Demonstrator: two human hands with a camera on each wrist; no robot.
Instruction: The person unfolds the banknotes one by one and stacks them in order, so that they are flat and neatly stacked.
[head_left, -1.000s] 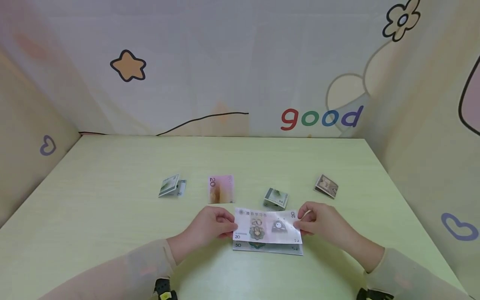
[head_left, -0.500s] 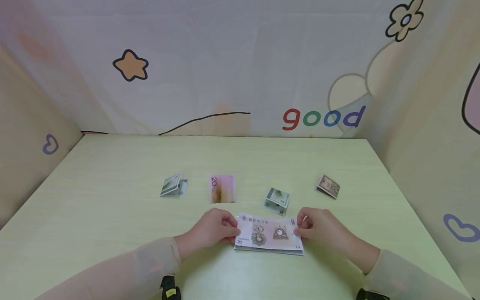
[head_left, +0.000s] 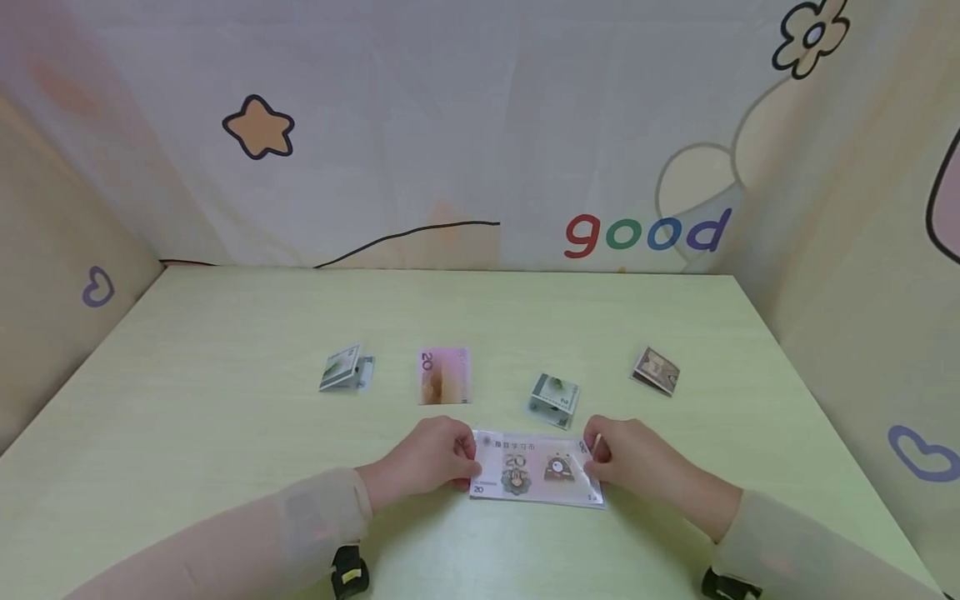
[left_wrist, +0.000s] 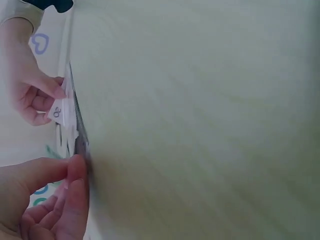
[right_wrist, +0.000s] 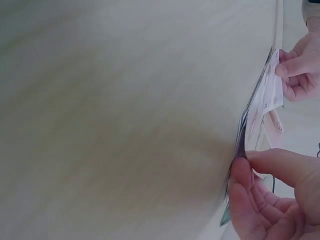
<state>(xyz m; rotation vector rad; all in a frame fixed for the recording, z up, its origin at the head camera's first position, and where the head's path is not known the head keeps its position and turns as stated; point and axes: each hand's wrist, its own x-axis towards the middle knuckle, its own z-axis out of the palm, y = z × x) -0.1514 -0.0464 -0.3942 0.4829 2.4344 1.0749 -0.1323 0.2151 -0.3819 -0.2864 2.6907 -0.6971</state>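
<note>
A small stack of banknotes [head_left: 534,487] is held out flat near the front middle of the table, a pale pink 20 on top. My left hand [head_left: 435,454] pinches its left end between thumb and fingers. At the right end, my right hand [head_left: 626,450] pinches it the same way. Edge-on in the left wrist view, the notes [left_wrist: 70,117] run from one hand to the other. In the right wrist view a darker note edge [right_wrist: 241,140] shows under the pale top note [right_wrist: 256,112], close to the thumb.
Beyond the hands lie a folded green banknote [head_left: 341,368] at left, a pink 20 note [head_left: 444,377], another folded green note [head_left: 555,390] just behind the stack, and a folded brown note [head_left: 657,371] at right. Printed cloth walls [head_left: 420,125] enclose the table [head_left: 225,417].
The top 20 note has come down toward the person and now covers the 50 note that showed beneath it. Both hands moved slightly nearer, and the right hand shifted a little left.
</note>
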